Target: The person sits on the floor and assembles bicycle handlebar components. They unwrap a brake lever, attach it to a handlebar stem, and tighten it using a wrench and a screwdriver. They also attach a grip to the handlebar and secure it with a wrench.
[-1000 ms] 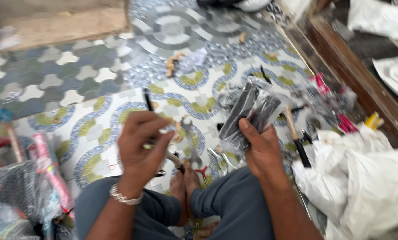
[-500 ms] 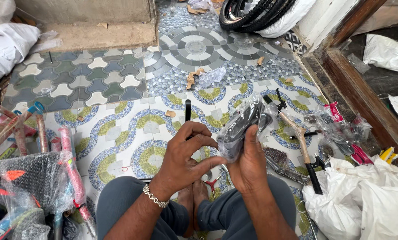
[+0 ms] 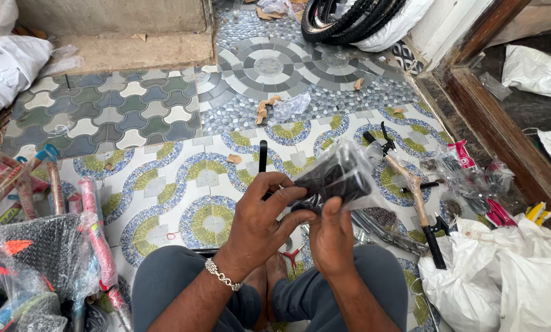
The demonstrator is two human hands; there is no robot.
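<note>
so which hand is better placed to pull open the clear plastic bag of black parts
Left, probably. The left hand has its fingers pinching the near end of the clear plastic bag of black parts, while the right hand supports it from underneath, thumb up against it.

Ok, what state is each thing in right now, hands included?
left hand: fingers pinching the bag's edge
right hand: gripping the bag from below
clear plastic bag of black parts: held up off the floor
hammer: lying flat on the tiles
bicycle tyres: lying by the wall

Soft even daylight, sharp focus
</note>
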